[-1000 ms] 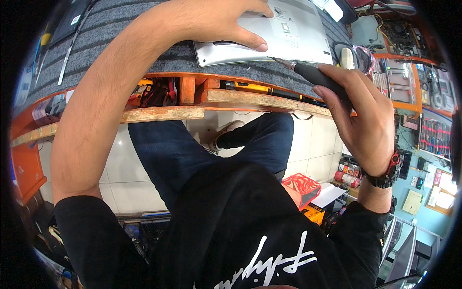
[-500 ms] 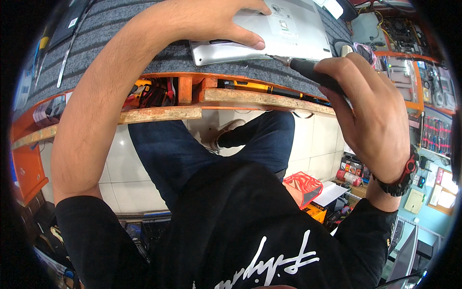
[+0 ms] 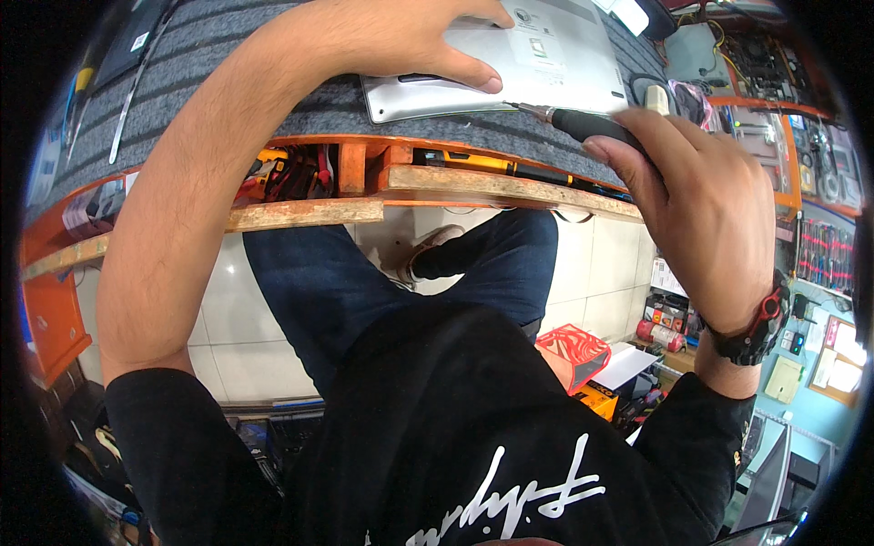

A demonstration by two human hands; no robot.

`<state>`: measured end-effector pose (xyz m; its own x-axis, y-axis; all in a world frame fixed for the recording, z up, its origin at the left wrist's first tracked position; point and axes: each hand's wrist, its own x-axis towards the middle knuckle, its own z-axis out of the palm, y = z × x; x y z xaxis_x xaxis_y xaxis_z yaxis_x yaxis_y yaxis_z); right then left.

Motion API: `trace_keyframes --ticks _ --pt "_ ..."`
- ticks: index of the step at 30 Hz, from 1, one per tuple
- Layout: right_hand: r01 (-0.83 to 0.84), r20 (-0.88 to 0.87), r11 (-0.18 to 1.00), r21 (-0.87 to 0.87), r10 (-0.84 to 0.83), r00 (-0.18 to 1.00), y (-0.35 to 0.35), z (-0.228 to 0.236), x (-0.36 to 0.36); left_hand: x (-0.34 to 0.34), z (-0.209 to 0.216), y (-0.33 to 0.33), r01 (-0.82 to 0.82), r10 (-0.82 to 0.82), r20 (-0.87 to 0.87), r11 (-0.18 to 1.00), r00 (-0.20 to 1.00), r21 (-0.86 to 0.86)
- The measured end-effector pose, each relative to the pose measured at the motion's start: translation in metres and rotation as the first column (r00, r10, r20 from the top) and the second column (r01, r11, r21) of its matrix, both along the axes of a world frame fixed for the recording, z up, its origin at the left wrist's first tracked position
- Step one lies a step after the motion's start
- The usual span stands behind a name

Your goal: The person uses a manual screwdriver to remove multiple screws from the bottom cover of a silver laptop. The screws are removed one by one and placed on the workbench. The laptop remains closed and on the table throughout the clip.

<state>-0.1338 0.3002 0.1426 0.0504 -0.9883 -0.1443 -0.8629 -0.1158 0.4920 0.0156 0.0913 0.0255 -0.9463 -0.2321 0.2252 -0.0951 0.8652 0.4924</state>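
Note:
A silver laptop (image 3: 574,68) lies with its underside up on the grey striped mat (image 3: 309,114). My left hand (image 3: 428,41) rests on its left part, thumb and fingers spread apart. My right hand (image 3: 692,182) grips the black handle of a screwdriver (image 3: 587,126). The screwdriver lies at a low slant, its thin tip at the laptop's near edge, just right of my left thumb. Whether the tip sits in a screw is too small to make out.
Under the orange-edged bench top, an open drawer (image 3: 300,173) holds yellow and red tools. At the far left lies a dark flat panel (image 3: 114,41) beside a thin metal strip (image 3: 137,91). Parts and cables crowd the orange shelves (image 3: 756,105) at right.
My right hand has turned slightly and its grip on the screwdriver handle has shifted, the thumb showing more. The left hand and the laptop stay almost where they were.

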Motion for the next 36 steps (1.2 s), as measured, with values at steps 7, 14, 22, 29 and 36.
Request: trace_keyframes --ticks 7,14,22,29,36 --pt "-0.112 0.136 0.993 -0.02 0.114 0.984 -0.002 0.002 -0.006 0.001 -0.001 -0.001 -0.015 0.015 0.017 1.0 1.0 0.012" --pt "-0.136 0.265 0.99 -0.037 0.141 0.954 -0.003 0.0 -0.005 -0.002 -0.003 -0.004 0.004 -0.004 0.022 0.999 1.0 0.035" --pt "-0.072 0.149 0.997 0.006 0.07 0.986 -0.009 0.003 -0.003 0.001 0.002 0.0 0.005 -0.006 0.022 1.0 1.0 0.026" --pt "-0.12 0.231 0.993 -0.008 0.119 0.966 -0.009 0.002 -0.007 0.002 -0.001 0.0 -0.006 0.006 0.002 1.0 1.0 -0.006" --pt "-0.124 0.282 0.99 -0.062 0.136 0.95 -0.005 -0.001 -0.003 0.002 0.0 0.001 -0.007 0.007 0.01 1.0 1.0 0.011"
